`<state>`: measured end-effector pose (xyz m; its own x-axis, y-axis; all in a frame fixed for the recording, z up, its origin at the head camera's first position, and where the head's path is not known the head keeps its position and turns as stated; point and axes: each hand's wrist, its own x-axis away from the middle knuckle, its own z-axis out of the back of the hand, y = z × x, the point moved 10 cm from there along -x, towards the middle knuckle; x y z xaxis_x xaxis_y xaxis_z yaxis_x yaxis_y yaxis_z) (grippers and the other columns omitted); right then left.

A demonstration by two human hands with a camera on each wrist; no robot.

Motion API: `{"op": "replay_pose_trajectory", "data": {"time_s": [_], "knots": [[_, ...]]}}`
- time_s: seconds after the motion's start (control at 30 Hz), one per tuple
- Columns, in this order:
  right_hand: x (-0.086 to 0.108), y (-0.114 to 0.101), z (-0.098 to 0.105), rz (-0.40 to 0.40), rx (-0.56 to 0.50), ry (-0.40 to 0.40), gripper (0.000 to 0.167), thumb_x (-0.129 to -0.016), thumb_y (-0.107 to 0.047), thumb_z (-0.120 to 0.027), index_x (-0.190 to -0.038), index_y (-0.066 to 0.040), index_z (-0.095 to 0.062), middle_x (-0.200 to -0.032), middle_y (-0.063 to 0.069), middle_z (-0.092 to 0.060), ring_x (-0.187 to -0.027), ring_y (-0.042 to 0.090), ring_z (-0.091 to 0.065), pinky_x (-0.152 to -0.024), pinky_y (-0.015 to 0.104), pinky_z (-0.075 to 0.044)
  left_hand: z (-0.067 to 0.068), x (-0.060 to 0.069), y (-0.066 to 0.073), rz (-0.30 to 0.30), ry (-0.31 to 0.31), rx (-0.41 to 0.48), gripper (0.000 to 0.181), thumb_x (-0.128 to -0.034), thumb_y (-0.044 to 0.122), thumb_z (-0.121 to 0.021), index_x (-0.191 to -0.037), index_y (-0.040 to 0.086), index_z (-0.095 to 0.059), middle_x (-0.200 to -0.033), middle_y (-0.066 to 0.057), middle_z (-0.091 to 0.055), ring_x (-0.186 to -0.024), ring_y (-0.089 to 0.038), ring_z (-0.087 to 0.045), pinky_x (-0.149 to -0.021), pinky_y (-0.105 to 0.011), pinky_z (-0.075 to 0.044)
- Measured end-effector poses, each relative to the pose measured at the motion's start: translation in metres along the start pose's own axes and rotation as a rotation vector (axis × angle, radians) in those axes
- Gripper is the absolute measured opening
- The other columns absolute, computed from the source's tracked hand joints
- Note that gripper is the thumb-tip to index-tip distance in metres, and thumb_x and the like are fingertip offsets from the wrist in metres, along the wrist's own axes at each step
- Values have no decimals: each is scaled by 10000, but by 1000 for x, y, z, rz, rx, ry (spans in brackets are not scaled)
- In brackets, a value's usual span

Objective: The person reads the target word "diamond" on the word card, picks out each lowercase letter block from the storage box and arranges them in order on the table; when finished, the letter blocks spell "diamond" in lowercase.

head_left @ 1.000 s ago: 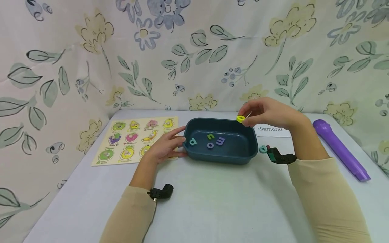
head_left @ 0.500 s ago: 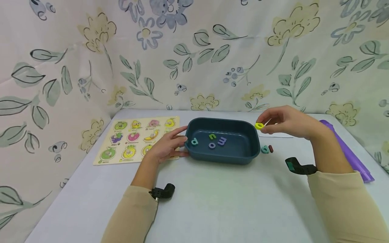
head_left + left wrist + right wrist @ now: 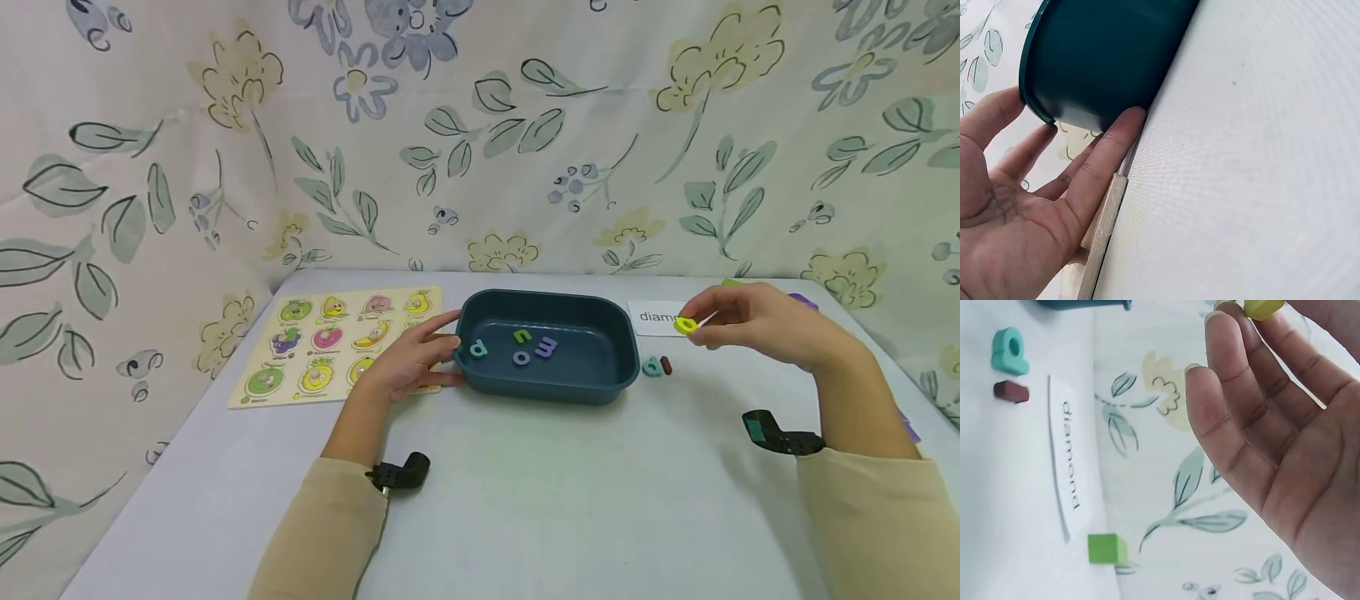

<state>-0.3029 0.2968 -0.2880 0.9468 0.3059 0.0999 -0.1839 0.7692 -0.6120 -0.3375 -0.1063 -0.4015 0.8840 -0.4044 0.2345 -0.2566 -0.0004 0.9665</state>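
On my head feed, right hand [image 3: 765, 325] pinches a yellow letter piece [image 3: 686, 326] between thumb and fingertips; can't tell which letter; piece is held up right of the tub, covering the end of the word on the "diamond" card [image 3: 654, 307] from that angle; left hand [image 3: 407, 362] has fingers spread and fairly straight, touching the left end of the dark teal tub [image 3: 547, 390]; tub holds a teal letter [image 3: 477, 350], green n [image 3: 521, 336], purple o [image 3: 521, 358], purple m [image 3: 546, 347]; teal a [image 3: 651, 367] and dark red stick-shaped piece [image 3: 667, 365] lie on the white table [image 3: 555, 500], just beside the tub's right end; my right wrist view shows a green block [image 3: 1105, 549] near the card; fruit puzzle board [image 3: 311, 354] lies on the left.
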Motion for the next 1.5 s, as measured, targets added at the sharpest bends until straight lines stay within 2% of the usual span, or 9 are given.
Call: {"op": "replay_pose_trajectory", "data": {"time_s": [0.2,0.4,0.53,0.7,0.83,1.2,1.5], "knots": [[3,28,-6,-36,-28,14,334,-977,-294,-725,-1261,-130,-660,-1137,53,-719,-928,171,-706,-812,235,-561,-1,1,-1,2,-6,-4,575,-1060,206,-592,-1590,334,-407,-1596,-117,-440,-1418,-380,-511,-996,-547,-564],[1,50,-22,-88,-65,-23,393,-974,-319,-725,-1292,-101,-651,-1196,116,-704,-961,222,-702,-830,321,-568,-2,2,1,-5,-14,0,581,-1063,189,-583,-1598,318,-396,-1589,-126,-447,-1413,-378,-517,-998,-543,-567],[-1,62,-31,-94,-116,-35,393,-969,-289,-734,-1274,-55,-651,-1189,162,-707,-939,226,-709,-808,322,-598,-1,2,2,-2,-12,-5,569,-1064,200,-586,-1588,333,-409,-1583,-114,-455,-1408,-369,-523,-994,-537,-572],[-5,77,-39,-106,-125,-48,387,-963,-277,-734,-1269,-51,-658,-1149,131,-686,-906,201,-688,-787,288,-608,-2,1,3,-6,-5,-9,562,-1063,200,-586,-1584,330,-418,-1568,-121,-466,-1393,-369,-535,-991,-539,-571],[-6,91,-46,-131,-102,-66,394,-963,-259,-731,-1289,-54,-648,-1104,104,-653,-872,175,-650,-753,261,-589,-5,0,2,-6,-25,-3,571,-1061,200,-589,-1590,320,-410,-1576,-125,-463,-1395,-375,-531,-1005,-538,-563],[-14,94,-55,-127,5,-27,367,-938,-240,-751,-1247,-58,-675,-975,68,-615,-848,173,-550,-676,244,-490,-4,0,-1,-16,-38,-9,578,-1069,204,-574,-1605,306,-382,-1596,-132,-440,-1418,-385,-505,-1022,-553,-550],[-18,92,-58,-127,15,-20,370,-951,-208,-730,-1284,-60,-663,-977,74,-603,-879,205,-518,-664,249,-457,-2,3,3,-23,-26,-25,573,-1074,215,-562,-1607,312,-376,-1596,-127,-445,-1407,-380,-518,-1024,-552,-549]]}}
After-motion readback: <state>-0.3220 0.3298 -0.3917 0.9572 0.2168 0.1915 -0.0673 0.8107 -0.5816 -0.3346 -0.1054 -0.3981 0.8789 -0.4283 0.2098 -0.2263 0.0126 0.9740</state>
